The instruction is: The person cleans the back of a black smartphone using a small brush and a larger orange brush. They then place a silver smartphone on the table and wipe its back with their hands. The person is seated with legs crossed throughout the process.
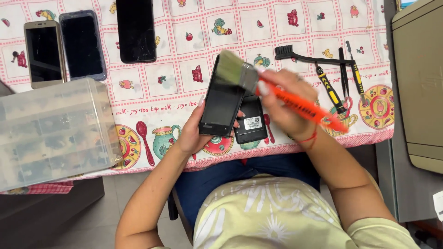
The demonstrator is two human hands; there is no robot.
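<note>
Overhead view of a work table covered by a patterned cloth (180,99). Five phones in all. Three lie screen-up at 10 to 11 o'clock: a gold-edged phone (43,53), a blue-edged phone (83,44) just beside it, and a black phone (135,30) at 11 o'clock. A fourth, the held phone (223,99), sits near centre, tilted, in the left hand (196,131), whose fingers wrap closed round its lower edge. The fifth, a black device with a white label (250,121), lies on the cloth, partly under the held phone.

One paintbrush (272,87), orange handle and pale bristles, is gripped firmly in the closed right hand (288,101); its bristles rest over the top of the held phone, blurred.

At 2 o'clock lie four tools: one black bristle brush (300,55), one yellow-and-black screwdriver (330,90), one pair of black tweezers (343,69), one slimmer yellow-handled tool (356,71).

One container: a clear plastic organiser box (55,129) at 9 o'clock, lid shut, compartments holding small dark parts too blurred to identify.
</note>
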